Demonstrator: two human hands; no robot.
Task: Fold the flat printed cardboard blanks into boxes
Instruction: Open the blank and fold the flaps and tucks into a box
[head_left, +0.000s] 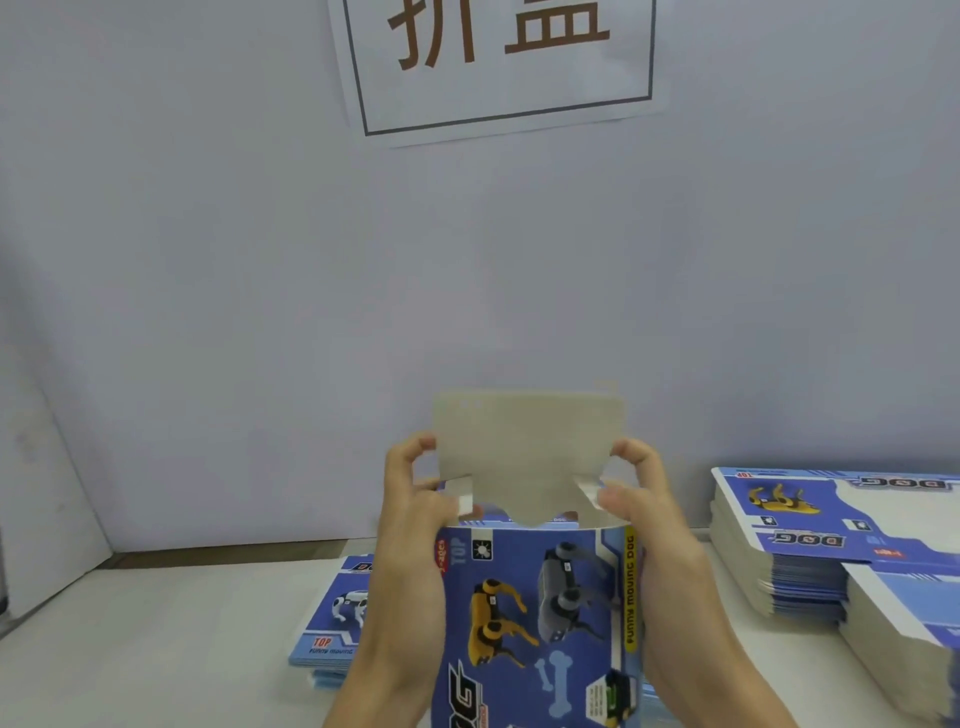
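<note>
I hold a blue printed box (535, 623) upright in front of me, its front face showing a yellow and a grey robot dog. Its grey top flap (524, 447) stands up above the open end. My left hand (415, 519) grips the box's upper left side, with fingers curled at the small side tab. On the upper right side my right hand (639, 509) grips the same way, its fingers curled at the other tab. A low stack of flat blanks (332, 618) lies on the table behind my left forearm.
A tall stack of flat printed blanks (831, 535) sits at the right, with another pile (904, 634) in front of it. The white table (156, 649) runs to a pale wall (260, 312) bearing a paper sign (498, 62). A leaning white board (41, 493) stands at the left.
</note>
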